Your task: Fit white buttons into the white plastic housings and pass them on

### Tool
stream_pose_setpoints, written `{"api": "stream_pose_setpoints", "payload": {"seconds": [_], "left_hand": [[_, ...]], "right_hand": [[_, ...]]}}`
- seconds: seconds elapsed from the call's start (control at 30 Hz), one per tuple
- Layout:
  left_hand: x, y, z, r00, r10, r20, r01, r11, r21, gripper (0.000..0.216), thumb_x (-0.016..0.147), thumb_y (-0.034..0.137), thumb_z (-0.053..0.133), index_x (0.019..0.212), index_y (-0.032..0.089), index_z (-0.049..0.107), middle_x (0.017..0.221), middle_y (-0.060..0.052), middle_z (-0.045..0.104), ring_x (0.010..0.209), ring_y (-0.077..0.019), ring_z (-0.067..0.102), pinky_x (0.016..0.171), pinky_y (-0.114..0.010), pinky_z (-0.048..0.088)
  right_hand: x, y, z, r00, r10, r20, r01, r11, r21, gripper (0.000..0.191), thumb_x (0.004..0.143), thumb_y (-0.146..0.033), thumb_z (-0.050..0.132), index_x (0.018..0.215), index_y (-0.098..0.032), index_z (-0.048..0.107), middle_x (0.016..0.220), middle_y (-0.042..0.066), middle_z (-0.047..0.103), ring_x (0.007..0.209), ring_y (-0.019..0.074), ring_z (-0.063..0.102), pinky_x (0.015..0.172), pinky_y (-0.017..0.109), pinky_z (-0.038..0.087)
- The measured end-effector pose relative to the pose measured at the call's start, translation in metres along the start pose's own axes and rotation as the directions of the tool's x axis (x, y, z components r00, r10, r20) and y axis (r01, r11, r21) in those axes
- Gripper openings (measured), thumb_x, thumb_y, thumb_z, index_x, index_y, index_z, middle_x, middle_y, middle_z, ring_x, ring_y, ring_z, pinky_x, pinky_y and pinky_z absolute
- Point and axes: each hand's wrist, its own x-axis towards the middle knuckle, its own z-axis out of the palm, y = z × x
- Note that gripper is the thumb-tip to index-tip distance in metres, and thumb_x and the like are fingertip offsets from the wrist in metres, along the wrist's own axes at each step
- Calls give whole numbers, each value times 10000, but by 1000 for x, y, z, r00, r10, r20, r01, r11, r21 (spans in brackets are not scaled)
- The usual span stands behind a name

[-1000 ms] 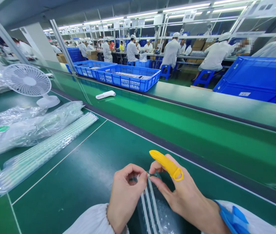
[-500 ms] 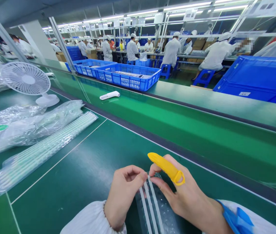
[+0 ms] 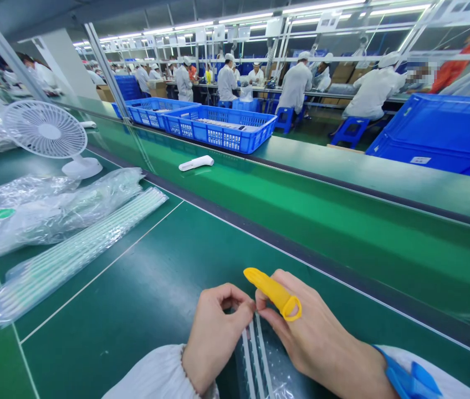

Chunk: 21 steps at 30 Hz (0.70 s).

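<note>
Several narrow white strips [image 3: 255, 363] lie side by side on a clear plastic sheet or bag [image 3: 281, 360] on the green table. My left hand [image 3: 218, 332] is closed in a pinch, thumb and index fingertip at the strips' far end. Meeting it there is my right hand [image 3: 313, 332], whose thumb and a bent finger pinch the tip of the rightmost strip. A yellow finger cot [image 3: 274, 293] covers the right index finger, which points away to the left. The exact contact at the fingertips is small and partly hidden.
On the left lie long pale strips in a clear bag [image 3: 77, 255], crumpled plastic bags [image 3: 52, 216] and a white fan [image 3: 50, 132]. Beyond runs a green conveyor belt [image 3: 301, 210] carrying a white handheld device [image 3: 196, 163]. Blue baskets [image 3: 218, 133] stand behind it; people work farther back.
The white device on the belt has shifted right. Both hands remain pinched at the strip ends; the right hand and its yellow finger cot have moved slightly left and down.
</note>
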Motion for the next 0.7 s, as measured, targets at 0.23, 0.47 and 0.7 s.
{"api": "stream_pose_setpoints", "payload": {"seconds": [0.23,0.47,0.7], "left_hand": [[1,-3,1,992,-120,28,123,982,-144,131,615,292,545,582,165,552,511,31,527,440,-108,494,433,-234,405],[8,-7,-4,992,-59,-110,46,992,-117,170,668,334,545,638,167,539,523,25,573,471,-111,521,486,-248,454],[30,-14,-24,932,182,-315,-127,974,190,173,725,338,530,684,171,544,607,0,570,592,-158,555,616,-307,447]], "right_hand": [[-5,0,10,983,103,-151,-87,990,111,109,850,-137,389,826,-219,458,695,0,504,594,146,460,530,273,410],[-14,-4,11,977,155,-145,-129,976,173,163,799,-70,395,869,-218,390,732,4,510,627,144,499,566,288,442],[-29,1,9,977,208,-42,-199,968,154,163,771,-80,398,811,-238,381,689,-25,489,549,122,484,492,254,439]]}}
